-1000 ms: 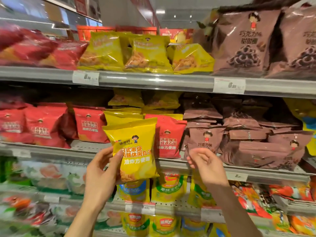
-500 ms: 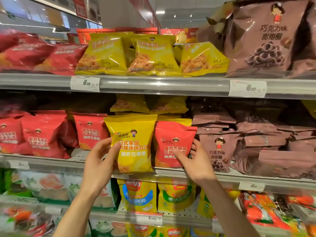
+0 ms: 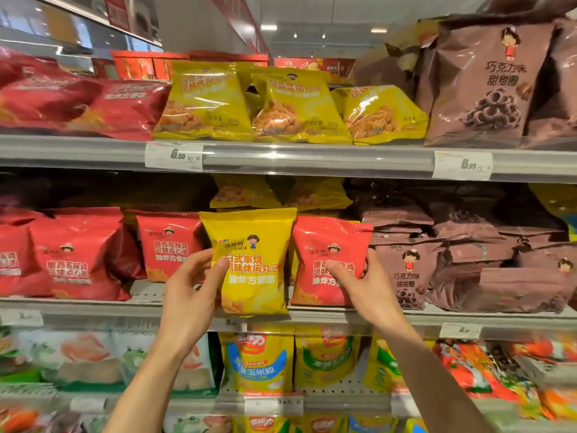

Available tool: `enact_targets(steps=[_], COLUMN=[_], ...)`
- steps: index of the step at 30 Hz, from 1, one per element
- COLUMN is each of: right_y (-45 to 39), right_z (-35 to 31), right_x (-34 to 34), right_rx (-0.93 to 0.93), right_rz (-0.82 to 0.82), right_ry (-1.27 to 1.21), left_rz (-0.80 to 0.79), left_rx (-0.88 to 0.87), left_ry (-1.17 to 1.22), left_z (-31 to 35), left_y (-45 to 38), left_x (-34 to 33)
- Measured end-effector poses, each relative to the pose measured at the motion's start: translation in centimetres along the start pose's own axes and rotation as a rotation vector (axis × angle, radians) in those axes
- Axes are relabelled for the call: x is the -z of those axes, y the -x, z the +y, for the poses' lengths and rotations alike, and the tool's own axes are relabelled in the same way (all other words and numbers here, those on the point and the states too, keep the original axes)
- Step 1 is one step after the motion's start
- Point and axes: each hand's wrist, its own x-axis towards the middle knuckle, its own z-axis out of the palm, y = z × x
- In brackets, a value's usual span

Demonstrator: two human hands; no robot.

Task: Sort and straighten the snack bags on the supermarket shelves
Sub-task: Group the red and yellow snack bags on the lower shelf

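Right now the person is standing square to the middle shelf, both arms reaching up, each hand busy with its own bag. The left hand is gripping the yellow snack bag by its left edge, thumb lying across the printed front and the fingers going round behind, and the bag is standing upright at the shelf's front lip. The right hand is holding the red snack bag just beside it, thumb on the front and fingers wrapping the right edge, next to the brown bags. That red bag is sitting apart from the other red bags, which are lined up to the left of the yellow one, so to my eye it is the stray here and the two probably want swapping, or at least the red one wants moving across. Doing this well looks like a matter of light hands: these are puffy, air-filled packs that will crackle and slide, so squeezing hard would only crush what is inside. I would be keeping each bag upright with its label facing out, seating the bottom seam flat on the shelf, and easing it in without knocking its neighbours over. More yellow bags are lying further back in the shadow, and those could topple forward if nudged.
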Motion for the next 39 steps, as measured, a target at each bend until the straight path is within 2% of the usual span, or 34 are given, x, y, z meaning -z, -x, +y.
enact_targets(steps=[8,17,31,39], right_y=[0.5,2.9,2.9,2.7], right_z=[-2.5,0.1,2.3,2.7], right_x=[3.5,8.6,9.4,9.2], right_rx=[0.043,-0.033,-0.127,-0.139], right_rz=[0.026,0.092,0.086,0.076], right_ry=[-0.063,-0.142,-0.267,-0.310], left_rz=[-0.021,-0.084,-0.056,-0.304], left_rx=[-0.014,-0.026,-0.005,0.108], left_ry=[0.011,-0.069,-0.119,-0.211], left_z=[-0.2,-1.5,-1.4,-3.3], left_y=[-0.1,0.8,-0.6,1.3], left_x=[-0.8,-8.2,-14.4,-14.0])
